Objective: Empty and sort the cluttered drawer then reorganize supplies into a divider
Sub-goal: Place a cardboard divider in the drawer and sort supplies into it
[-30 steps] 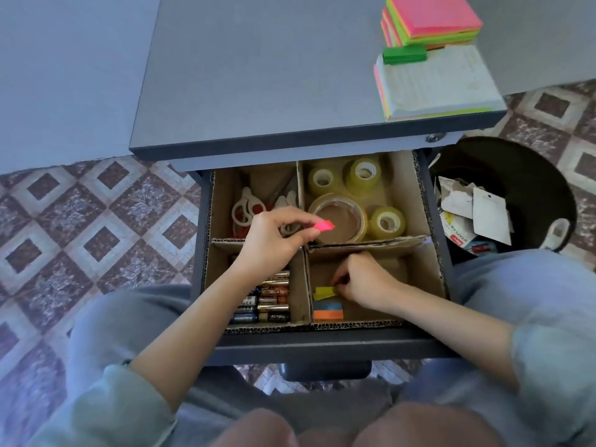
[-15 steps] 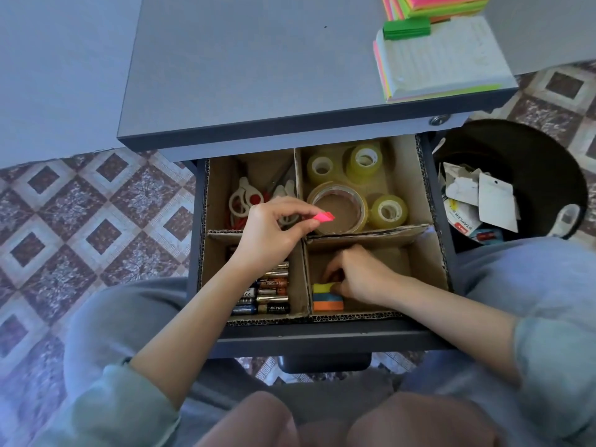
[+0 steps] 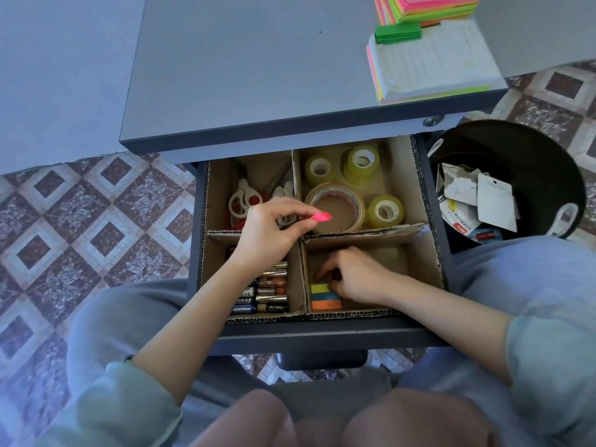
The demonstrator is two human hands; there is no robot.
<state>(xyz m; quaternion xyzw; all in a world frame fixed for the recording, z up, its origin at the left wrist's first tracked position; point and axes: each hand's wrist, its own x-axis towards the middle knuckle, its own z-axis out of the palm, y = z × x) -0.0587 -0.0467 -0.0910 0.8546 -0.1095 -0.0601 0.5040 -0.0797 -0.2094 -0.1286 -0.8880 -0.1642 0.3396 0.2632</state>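
Right hand [image 3: 354,277], curled, grip unclear, has squared the coloured tabs [image 3: 325,297] near-right; left hand [image 3: 267,233] still pinches the pink pad [image 3: 321,217], likely next in.

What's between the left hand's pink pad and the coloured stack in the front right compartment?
Head view: the cardboard cross wall, then fingers of the right hand beside the coloured stack. The left hand pinches the pink pad.

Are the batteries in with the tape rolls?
No, the batteries fill the near left part; the tape rolls sit in the far right one.
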